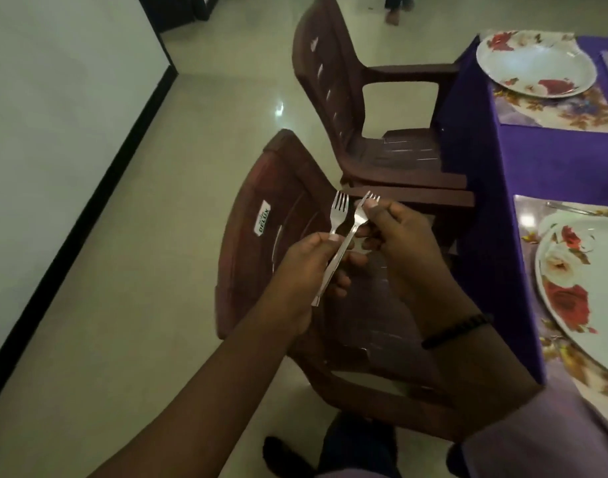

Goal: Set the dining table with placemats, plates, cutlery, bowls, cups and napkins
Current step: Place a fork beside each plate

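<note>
The dining table (502, 160), draped in a purple cloth, is filling the right side of the view and serves as the anchor here. Just beside its left edge two brown plastic chairs are standing: the nearer chair (261, 243) is sitting directly below the hands, and the farther chair (330, 81) is tucked in beyond it.

On the table, floral placemats are already lying at two settings. The far placemat (551, 112) is carrying the far plate (533, 60), and the near placemat (530, 215) is carrying the near plate (578, 281); something slim and metallic is lying just beyond the near plate, too cut off to name.

Off the table's left edge, above the nearer chair, the person is holding cutlery. The left hand (309, 270) is gripping the handles of the forks, with the left fork (338, 210) standing tines up. The right hand (395, 232) is pinching the neck of the right fork (359, 215), which is crossing over the other.

I judge the cutlery step to be in hand: the right hand appears to be separating one fork from the bunch. The next move is calling for drawing it free, swinging right over the table edge and laying it just beside a plate, on the placemat.
</note>
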